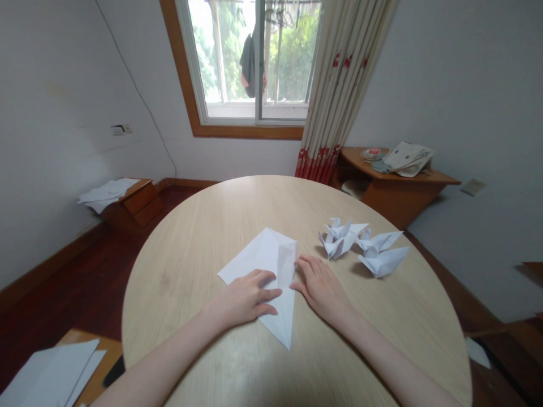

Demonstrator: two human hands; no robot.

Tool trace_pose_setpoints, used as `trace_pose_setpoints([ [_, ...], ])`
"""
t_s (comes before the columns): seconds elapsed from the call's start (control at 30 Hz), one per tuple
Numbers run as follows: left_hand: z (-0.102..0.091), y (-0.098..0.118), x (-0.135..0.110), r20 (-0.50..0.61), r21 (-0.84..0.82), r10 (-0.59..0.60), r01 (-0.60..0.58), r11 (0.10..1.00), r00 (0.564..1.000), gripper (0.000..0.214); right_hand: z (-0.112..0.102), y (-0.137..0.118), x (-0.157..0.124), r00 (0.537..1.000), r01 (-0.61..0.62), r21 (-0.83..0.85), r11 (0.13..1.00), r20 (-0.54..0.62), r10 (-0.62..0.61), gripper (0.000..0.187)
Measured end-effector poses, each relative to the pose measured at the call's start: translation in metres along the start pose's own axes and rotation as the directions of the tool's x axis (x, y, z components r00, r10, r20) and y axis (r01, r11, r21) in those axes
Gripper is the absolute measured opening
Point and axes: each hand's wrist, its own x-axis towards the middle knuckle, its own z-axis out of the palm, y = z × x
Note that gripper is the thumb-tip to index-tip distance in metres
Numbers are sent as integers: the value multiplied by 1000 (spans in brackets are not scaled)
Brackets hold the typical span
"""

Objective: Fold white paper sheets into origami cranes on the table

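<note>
On the round table lies a sheet of white paper point(250, 257), its right side folded inward in a long flap and its lower end narrowing to a point. My left hand point(252, 297) rests flat on the paper with the fingers spread. At the paper's right edge is my right hand point(318, 282), its thumb and fingertips touching the folded edge and a gap between them. Several folded paper birds point(379, 260) stand to the right of my right hand, grouped close together.
The round wooden table point(190, 237) fills the middle. More white sheets point(63, 367) lie at the lower left, and others top a small cabinet point(144, 203). A corner desk point(394, 192) with a cloth bag point(409, 158) stands at the right, near a curtain point(335, 85).
</note>
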Motion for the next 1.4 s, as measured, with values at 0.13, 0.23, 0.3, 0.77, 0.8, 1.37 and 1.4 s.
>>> trace_pose_setpoints([
  [0.13, 1, 0, 0, -11, 43, 21, -20, 999, 1000, 45, 0, -1, 1, 999, 3, -75, 997, 51, 1, 15],
  [0.23, 0, 1, -1, -15, 75, 27, -26, 997, 1000, 46, -2, -2, 1, 996, 34, -150, 988, 89, -21, 21],
  [0.3, 0, 2, -1, -10, 86, 19, -18, 996, 1000, 46, -5, -4, 2, 993, 45, -193, 980, 114, -23, 23],
  [0.77, -4, 6, 1, 45, 86, -48, 44, 995, 998, 42, -6, 0, -1, 974, 71, -168, 983, 223, -32, 29],
  [0.8, -4, 6, 1, 44, 83, -50, 46, 995, 998, 41, -6, -1, -1, 972, 73, -154, 985, 233, -36, 28],
  [1.37, -3, 3, -1, -38, 43, -34, 36, 998, 999, 34, -20, -15, 1, 914, 65, 135, 989, 389, -113, 23],
  [1.4, -3, 3, -1, -40, 44, -31, 33, 999, 999, 33, -21, -16, 0, 910, 69, 139, 988, 396, -119, 23],
])
